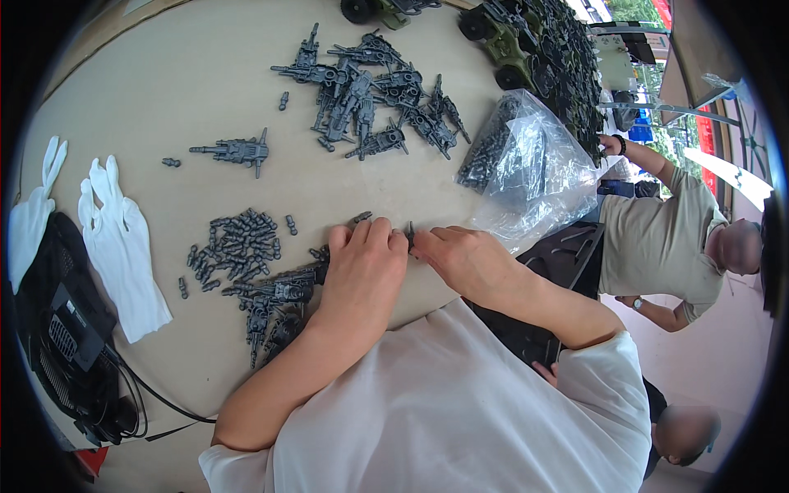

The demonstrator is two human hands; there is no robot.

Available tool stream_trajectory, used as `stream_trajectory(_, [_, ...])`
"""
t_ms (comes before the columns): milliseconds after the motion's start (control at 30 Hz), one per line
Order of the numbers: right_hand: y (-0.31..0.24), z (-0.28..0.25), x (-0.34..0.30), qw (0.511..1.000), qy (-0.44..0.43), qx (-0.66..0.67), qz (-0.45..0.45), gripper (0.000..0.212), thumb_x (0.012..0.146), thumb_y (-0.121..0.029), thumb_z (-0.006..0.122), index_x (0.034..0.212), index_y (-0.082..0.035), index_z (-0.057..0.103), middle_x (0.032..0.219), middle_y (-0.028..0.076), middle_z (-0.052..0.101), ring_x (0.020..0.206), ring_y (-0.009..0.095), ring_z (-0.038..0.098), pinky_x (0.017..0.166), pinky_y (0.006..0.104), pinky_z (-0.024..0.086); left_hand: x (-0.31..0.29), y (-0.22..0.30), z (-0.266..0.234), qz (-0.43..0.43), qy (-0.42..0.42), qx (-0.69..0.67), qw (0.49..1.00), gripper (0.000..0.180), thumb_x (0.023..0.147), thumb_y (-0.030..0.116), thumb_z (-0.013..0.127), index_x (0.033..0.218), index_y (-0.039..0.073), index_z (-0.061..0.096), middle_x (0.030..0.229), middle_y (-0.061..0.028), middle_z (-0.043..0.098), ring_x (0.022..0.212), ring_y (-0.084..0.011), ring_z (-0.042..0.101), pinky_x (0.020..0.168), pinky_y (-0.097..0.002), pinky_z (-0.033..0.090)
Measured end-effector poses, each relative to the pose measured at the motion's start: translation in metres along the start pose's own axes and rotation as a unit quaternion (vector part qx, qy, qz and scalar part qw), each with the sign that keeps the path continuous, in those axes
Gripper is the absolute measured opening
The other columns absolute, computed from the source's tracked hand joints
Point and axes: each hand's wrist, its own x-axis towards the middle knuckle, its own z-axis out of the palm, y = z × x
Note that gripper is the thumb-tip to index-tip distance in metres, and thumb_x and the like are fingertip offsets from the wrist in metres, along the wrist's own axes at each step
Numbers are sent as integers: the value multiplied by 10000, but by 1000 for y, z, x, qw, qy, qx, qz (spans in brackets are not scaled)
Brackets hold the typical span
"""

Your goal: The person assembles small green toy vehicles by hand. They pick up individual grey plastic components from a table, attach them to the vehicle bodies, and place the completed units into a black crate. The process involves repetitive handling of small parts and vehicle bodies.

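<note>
A dark part (411, 236) is observed between the two hands, over the near side of the counter (181, 99), and is pinched at the fingertips of the right hand (460, 256). The fingers of the left hand (367, 256) are curled close by; whether anything is gripped by them cannot be told. Grey guns (275, 289) are heaped beside the left wrist, next to a pile of pegs (238, 246). A clear bag (538, 164) is noted beyond the right hand.
</note>
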Motion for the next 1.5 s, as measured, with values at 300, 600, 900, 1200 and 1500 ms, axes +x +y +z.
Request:
stream_trajectory(300, [5,0,1,999,-27,35,0,168,820,-12,537,987,-13,557,881,122,627,830,300,653,704,387,546,3,-1,0,3,6,-15,1000,237,809,52,620,1034,-23,624,976,-96,545,990,-219,538,888,-372,345])
stream_trajectory(600, [5,-6,6,997,-73,15,6,147,831,-26,541,974,6,553,874,140,630,815,312,658,697,385,549,5,-1,0,10,10,-20,1000,242,746,25,626,985,-15,618,957,-91,544,960,-208,539,862,-375,341])
stream_trajectory(900, [3,-12,13,994,-103,39,10,120,850,-41,519,955,13,543,861,165,633,797,342,658,684,400,548,5,-2,0,9,10,-38,999,215,748,4,612,962,-4,612,949,-95,540,956,-214,537,848,-379,331])
stream_trajectory(1200, [4,-8,9,995,-89,42,21,189,835,-23,530,1018,22,541,884,154,624,808,329,661,688,397,555,5,-2,1,10,20,-34,999,199,747,5,615,946,1,616,948,-98,550,959,-217,542,866,-379,336])
stream_trajectory(1500, [-2,-18,19,987,-152,-50,-7,321,791,11,573,1110,19,537,922,155,633,822,300,674,700,360,561,6,-2,0,11,26,-35,999,169,747,3,614,916,-1,619,940,-98,553,961,-219,547,860,-381,340])
